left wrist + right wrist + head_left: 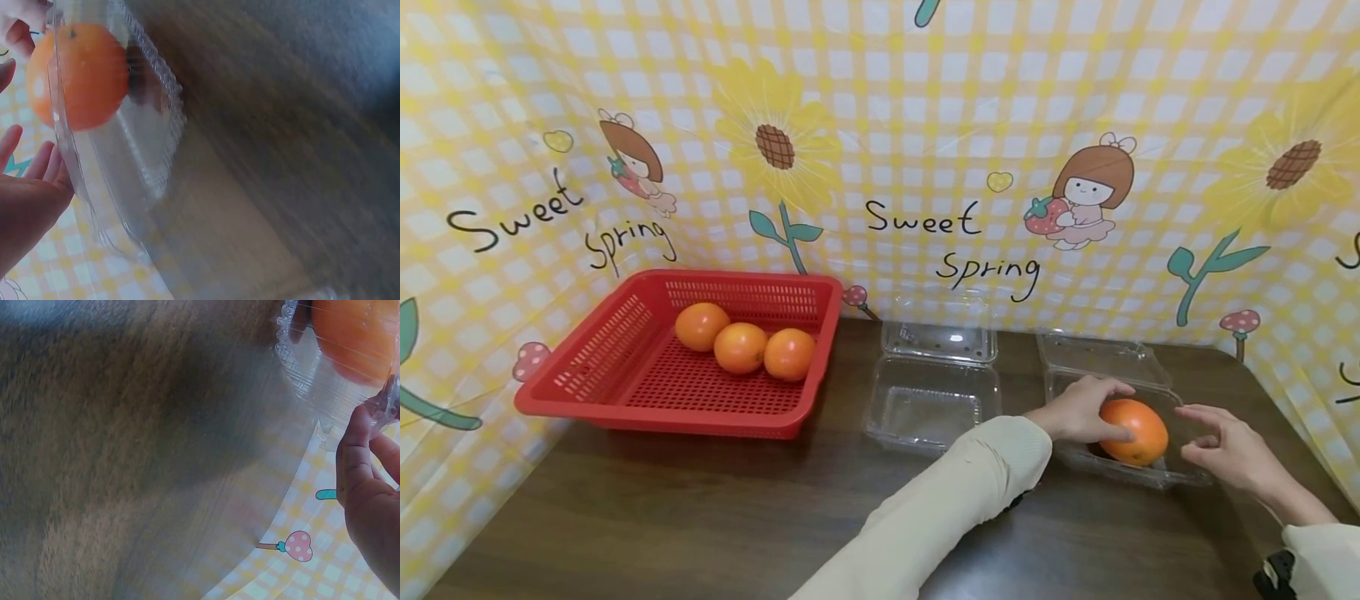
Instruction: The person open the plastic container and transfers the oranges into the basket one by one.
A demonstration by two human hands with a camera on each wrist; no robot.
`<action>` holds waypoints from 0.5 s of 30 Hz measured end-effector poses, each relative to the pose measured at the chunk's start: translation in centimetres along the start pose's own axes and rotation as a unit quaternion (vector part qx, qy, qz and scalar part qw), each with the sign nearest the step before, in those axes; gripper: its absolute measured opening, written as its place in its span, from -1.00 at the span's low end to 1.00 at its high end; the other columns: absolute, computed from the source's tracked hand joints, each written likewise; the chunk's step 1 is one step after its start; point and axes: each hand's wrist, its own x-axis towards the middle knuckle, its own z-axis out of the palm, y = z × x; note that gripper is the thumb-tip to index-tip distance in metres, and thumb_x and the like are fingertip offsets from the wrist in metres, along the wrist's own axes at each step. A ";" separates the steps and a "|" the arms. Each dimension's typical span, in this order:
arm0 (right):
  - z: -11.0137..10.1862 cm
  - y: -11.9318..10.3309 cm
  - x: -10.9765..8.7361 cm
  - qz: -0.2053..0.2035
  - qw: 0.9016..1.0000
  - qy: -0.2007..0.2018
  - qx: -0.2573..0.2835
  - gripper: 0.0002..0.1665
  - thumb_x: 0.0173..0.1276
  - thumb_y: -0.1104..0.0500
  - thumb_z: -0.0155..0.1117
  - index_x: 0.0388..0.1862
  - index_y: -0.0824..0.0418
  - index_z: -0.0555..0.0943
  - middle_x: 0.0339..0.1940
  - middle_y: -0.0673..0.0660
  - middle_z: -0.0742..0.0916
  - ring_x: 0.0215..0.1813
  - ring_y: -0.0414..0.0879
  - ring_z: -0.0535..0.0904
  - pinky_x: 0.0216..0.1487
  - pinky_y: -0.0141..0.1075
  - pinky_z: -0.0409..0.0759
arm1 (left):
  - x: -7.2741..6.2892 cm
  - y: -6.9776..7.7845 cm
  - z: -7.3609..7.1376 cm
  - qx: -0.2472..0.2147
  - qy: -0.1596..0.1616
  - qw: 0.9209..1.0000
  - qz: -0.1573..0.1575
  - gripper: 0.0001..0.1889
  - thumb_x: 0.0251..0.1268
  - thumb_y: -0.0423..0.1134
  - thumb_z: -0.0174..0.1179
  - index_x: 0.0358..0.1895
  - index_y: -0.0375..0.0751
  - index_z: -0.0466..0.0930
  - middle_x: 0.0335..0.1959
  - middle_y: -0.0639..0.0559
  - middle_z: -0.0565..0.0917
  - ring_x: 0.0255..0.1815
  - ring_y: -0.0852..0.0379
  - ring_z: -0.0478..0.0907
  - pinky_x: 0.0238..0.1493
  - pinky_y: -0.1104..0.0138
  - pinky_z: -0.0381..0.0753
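Observation:
An orange sits inside the right clear plastic clamshell box, whose lid lies folded back toward the wall. My left hand reaches over the box's left side, thumb against the orange in the head view. Its fingers look spread in the left wrist view, near the box's rim. On the other side, my right hand is at the box's right edge, thumb and fingers apart. The right wrist view has its fingertips by the clear rim, partly hidden.
A red plastic basket with three oranges stands at the left. Between it and my left arm is another clear clamshell box, lid up at the back. A checked cloth hangs behind the brown table.

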 end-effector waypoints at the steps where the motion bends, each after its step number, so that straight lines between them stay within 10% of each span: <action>1: 0.0 0.0 0.0 0.001 1.000 0.000 0.000 -0.40 0.02 0.36 0.29 0.05 0.56 0.34 0.05 0.53 0.33 -0.44 -0.24 0.53 -0.53 -0.39 0.47 | 0.0 0.1 0.1 0.005 0.001 1.000 -0.004 -0.42 0.05 -0.02 0.22 0.21 0.11 0.30 0.14 0.22 0.30 0.09 0.32 0.24 -0.09 0.53 0.30; 9: 0.1 0.0 -0.2 -0.006 1.000 0.008 0.000 -0.41 -0.01 0.39 0.29 0.03 0.55 0.36 0.03 0.53 0.34 -0.46 -0.36 0.48 -0.54 -0.40 0.46 | 0.4 0.1 0.5 0.031 -0.009 0.999 0.008 -0.38 0.05 0.00 0.21 0.25 0.11 0.25 0.23 0.26 0.24 0.20 0.33 0.15 -0.01 0.54 0.25; 15: -0.1 -0.2 0.0 -0.001 1.000 -0.001 0.001 -0.41 0.01 0.39 0.27 0.04 0.57 0.34 0.05 0.54 0.32 -0.39 -0.02 0.57 -0.53 -0.38 0.47 | 0.8 0.0 0.4 0.037 -0.032 0.999 0.010 -0.38 0.07 -0.02 0.20 0.25 0.09 0.24 0.19 0.26 0.29 0.15 0.38 0.20 -0.05 0.59 0.25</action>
